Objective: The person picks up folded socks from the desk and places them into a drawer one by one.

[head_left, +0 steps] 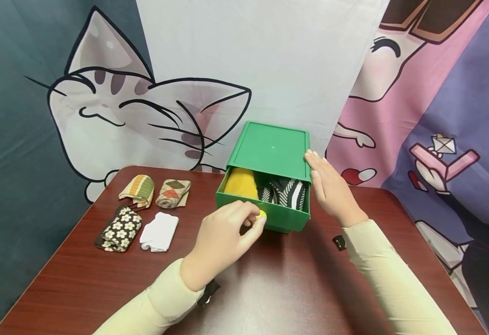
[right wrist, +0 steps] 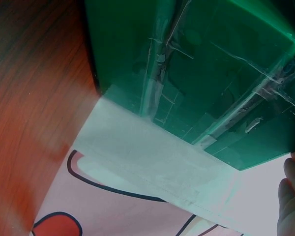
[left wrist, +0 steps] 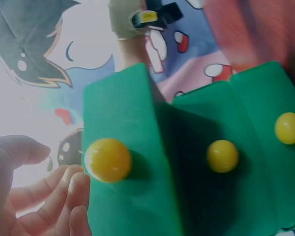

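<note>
Your long cream fabric sleeve ends at your left grip, spread loosely beside the round yellow knob; if your flat right grip slackens against the green plastic drawer box, tugging its partly open drawer could skid it along the red-brown wooden bench.

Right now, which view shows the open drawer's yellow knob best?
Left wrist: the yellow knob is large and unobstructed there. Head shows it small, partly hidden by the left hand; right wrist doesn't show it.
</note>
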`<state>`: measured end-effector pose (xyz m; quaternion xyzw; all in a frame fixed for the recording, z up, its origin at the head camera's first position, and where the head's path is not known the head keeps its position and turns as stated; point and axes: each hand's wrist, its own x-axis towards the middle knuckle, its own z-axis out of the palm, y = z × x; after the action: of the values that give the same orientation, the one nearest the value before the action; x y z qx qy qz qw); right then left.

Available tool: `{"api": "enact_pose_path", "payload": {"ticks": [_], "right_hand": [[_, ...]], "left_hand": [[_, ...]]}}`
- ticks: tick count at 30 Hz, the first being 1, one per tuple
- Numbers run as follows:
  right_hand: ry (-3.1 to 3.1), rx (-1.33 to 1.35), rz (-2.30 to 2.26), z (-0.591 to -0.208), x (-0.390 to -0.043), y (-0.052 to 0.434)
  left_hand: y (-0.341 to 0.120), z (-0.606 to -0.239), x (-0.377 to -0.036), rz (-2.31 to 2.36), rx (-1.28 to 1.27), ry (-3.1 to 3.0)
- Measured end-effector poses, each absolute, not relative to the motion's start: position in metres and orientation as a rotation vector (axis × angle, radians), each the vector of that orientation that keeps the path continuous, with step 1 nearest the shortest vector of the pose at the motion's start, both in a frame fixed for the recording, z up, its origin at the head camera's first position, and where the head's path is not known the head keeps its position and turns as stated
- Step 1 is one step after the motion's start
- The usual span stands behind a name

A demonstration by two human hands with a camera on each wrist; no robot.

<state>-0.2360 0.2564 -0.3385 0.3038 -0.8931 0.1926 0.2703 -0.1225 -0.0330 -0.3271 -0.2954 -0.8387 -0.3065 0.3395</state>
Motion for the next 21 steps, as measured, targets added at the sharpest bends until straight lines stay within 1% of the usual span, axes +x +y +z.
{"api": "enact_pose_path", "payload": {"ticks": [8,14,21], "right_hand": [[-2.399,0.816,0.518,-0.341,-0.237,0.257],[-2.404,0.818,0.522,-0.341,-0.236,0.257],[-2.399,0.814,0.523,-0.340,-0.236,0.256]], "left_hand": [[-0.036,-0.346,-0.123,-0.836,-0.552,-2.383],[-0.035,-0.355,-0.127,-0.837,-0.542,-2.464],[-0.032,-0.355,-0.133,-0.899,-0.552,-2.481]]}}
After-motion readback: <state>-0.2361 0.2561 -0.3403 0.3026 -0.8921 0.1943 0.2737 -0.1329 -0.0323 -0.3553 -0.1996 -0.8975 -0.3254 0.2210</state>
